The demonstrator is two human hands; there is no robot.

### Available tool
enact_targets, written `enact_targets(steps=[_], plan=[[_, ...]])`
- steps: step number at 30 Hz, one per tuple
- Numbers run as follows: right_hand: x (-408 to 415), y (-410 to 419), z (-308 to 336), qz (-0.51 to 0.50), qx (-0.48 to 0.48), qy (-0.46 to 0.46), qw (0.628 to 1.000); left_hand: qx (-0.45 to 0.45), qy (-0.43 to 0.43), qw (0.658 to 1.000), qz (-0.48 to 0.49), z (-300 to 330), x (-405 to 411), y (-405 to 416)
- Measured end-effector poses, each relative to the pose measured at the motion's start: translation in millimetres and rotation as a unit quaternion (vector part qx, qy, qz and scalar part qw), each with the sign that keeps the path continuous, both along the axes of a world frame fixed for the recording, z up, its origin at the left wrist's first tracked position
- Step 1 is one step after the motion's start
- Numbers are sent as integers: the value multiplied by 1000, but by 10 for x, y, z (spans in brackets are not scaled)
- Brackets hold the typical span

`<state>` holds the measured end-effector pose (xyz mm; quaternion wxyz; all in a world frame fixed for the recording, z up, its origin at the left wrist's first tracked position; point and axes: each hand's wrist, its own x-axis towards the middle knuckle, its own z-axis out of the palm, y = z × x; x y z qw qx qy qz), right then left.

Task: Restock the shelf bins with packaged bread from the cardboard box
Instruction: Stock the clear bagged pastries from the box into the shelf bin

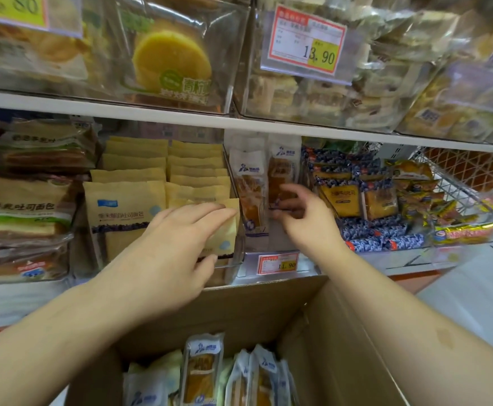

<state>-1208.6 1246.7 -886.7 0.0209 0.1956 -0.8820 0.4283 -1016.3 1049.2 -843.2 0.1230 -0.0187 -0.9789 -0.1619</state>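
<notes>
The cardboard box stands open below the shelf's front edge, with at least five white-wrapped bread packs upright inside. In the clear shelf bin behind the 11.90 price tag, two matching packs stand upright. My left hand presses straight fingers on the neighbouring tan toast bag; my right hand has curled fingers on the right-hand pack, though whether they clamp it I cannot tell.
</notes>
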Motion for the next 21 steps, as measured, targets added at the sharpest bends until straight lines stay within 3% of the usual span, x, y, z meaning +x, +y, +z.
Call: enact_targets(steps=[9,14,17,21], plan=[[1237,403,130,77,-40,5,996,48,40,998,-17,54,626,18],[1561,274,-397,117,116,-41,986,47,-33,998,-30,-75,955,-48],[1598,142,-793,159,226,-117,954,29,-80,996,-28,-191,1053,-167],[1491,-35,-1307,184,313,-145,920,7,-110,994,-27,-316,1082,-289]])
